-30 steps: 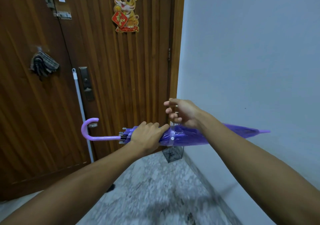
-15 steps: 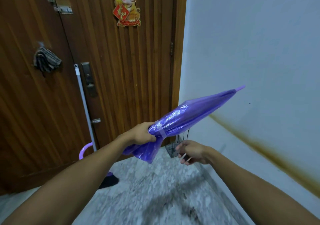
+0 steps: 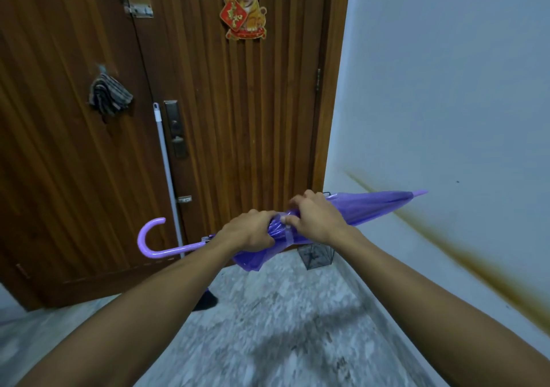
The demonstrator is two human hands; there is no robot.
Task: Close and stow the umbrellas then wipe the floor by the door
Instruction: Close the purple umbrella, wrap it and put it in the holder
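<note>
I hold a folded purple umbrella [image 3: 378, 208] almost level in front of the wooden door [image 3: 238, 118]. Its hooked handle [image 3: 148, 238] points left and its tip points right toward the wall. My left hand [image 3: 248, 233] grips the bunched canopy near the shaft. Just to its right, my right hand [image 3: 315, 218] is closed over the canopy at the clear strap [image 3: 288, 233]. Behind the umbrella, in the corner by the door, stands a black wire stand [image 3: 315, 255]. The marble floor [image 3: 268, 327] lies below.
A mop with a white pole [image 3: 165, 160] leans on the door, its dark head on the floor [image 3: 206, 300]. A striped cloth [image 3: 110, 96] hangs on the door at left. The white wall [image 3: 446, 89] at right carries a brown streak [image 3: 476, 264].
The umbrella swung down from a tilt, tip up, to nearly level, and its handle came back into sight. My right hand rose from below and closed on the canopy at the strap.
</note>
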